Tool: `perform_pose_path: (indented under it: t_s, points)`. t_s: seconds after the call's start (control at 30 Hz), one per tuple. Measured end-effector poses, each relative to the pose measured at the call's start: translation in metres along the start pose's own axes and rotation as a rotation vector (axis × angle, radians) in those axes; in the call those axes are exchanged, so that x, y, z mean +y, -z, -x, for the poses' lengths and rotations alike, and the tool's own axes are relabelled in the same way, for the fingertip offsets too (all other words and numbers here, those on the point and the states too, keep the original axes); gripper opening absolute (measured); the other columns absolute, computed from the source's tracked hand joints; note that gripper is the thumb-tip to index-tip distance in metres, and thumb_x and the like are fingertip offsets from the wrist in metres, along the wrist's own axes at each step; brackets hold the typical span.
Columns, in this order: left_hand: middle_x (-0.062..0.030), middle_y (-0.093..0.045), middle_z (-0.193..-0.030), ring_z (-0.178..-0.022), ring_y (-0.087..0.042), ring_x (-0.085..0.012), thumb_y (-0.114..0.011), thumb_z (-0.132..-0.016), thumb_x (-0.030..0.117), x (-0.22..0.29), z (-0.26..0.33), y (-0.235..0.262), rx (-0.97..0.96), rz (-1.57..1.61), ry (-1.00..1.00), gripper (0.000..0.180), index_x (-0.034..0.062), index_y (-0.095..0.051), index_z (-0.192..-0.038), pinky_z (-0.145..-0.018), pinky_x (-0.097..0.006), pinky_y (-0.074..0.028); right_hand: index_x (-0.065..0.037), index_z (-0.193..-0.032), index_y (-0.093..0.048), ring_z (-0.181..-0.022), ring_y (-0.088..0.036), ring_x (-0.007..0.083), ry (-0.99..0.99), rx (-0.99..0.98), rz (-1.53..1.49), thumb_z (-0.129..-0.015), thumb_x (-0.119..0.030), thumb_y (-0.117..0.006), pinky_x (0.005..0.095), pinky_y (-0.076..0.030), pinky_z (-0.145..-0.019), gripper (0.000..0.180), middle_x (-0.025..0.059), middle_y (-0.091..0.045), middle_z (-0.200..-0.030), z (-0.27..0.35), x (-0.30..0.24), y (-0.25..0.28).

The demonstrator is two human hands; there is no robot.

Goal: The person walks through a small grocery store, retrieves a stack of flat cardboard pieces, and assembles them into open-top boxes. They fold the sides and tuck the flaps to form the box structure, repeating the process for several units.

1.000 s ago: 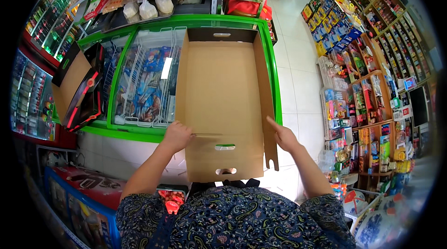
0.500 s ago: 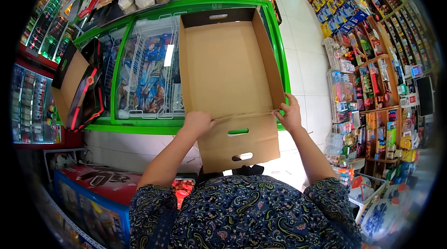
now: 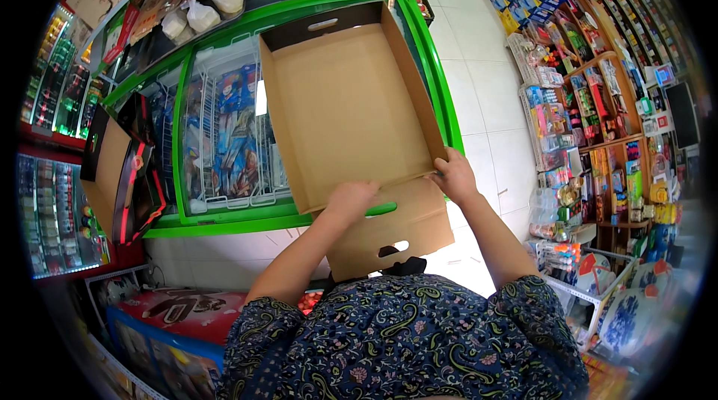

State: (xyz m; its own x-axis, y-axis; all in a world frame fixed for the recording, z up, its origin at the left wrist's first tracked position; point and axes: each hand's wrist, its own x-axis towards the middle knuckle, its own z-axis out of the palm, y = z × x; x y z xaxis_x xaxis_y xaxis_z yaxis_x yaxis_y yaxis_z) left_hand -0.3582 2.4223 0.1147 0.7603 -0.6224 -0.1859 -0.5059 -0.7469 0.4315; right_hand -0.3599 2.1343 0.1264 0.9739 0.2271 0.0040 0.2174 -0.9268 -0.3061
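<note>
A large shallow cardboard box (image 3: 344, 108), brown inside with a dark far wall and a handle slot, lies on a green-framed glass-top freezer (image 3: 168, 217). Its near end flap (image 3: 396, 232) is folded out towards me and has two handle slots. My left hand (image 3: 353, 200) is closed on the fold line between box floor and flap, its fingertips partly hidden. At the near right corner, my right hand (image 3: 455, 176) pinches the cardboard where side wall and flap meet.
Another box (image 3: 112, 168), dark with red trim, stands at the freezer's left end. Wrapped goods (image 3: 202, 17) sit on a rack behind. Stocked shelves (image 3: 606, 138) line the right side beyond a tiled floor (image 3: 497, 112). A red-topped chest (image 3: 187, 310) is at lower left.
My left hand has slid right along the near fold, closer to my right hand. My right hand stays at the corner. The whole view has turned slightly, so the box looks tilted.
</note>
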Motion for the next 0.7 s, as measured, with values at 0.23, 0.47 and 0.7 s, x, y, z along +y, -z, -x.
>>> perform_pose_path:
  t_s: [0.23, 0.47, 0.7]
  points:
    - [-0.0133, -0.067, -0.087, -0.082, -0.066, -0.0312, -0.058, -0.090, 0.027, 0.021, -0.013, 0.012, 0.058, 0.033, -0.037, 0.027, 0.0157, -0.060, -0.114, -0.068, -0.042, -0.053, -0.005, -0.092, -0.057, -0.118, -0.050, 0.0409, -0.007, 0.010, -0.044, -0.077, -0.026, -0.075, 0.0456, -0.043, -0.096, 0.031, 0.0270, -0.050, -0.128, 0.005, -0.003, 0.002]
    - [-0.0122, -0.067, -0.093, -0.085, -0.065, -0.0317, -0.056, -0.092, 0.026, 0.018, -0.013, 0.009, 0.045, 0.112, -0.045, 0.027, 0.0170, -0.060, -0.117, -0.071, -0.043, -0.053, -0.003, -0.120, -0.055, -0.101, -0.061, 0.0303, -0.535, 0.383, -0.699, -0.088, -0.012, -0.059, 0.0368, -0.051, -0.081, 0.034, 0.0189, -0.058, -0.117, 0.068, 0.007, -0.016]
    - [-0.0154, -0.067, -0.102, -0.091, -0.064, -0.0348, -0.054, -0.094, 0.024, 0.014, -0.011, 0.002, 0.036, 0.258, -0.066, 0.030, 0.0159, -0.058, -0.123, -0.078, -0.042, -0.052, 0.002, -0.128, -0.051, -0.089, -0.063, 0.0207, -0.723, -0.282, -0.904, -0.080, 0.005, -0.046, 0.0327, -0.049, -0.080, 0.048, 0.0141, -0.066, -0.101, 0.146, 0.025, -0.056]
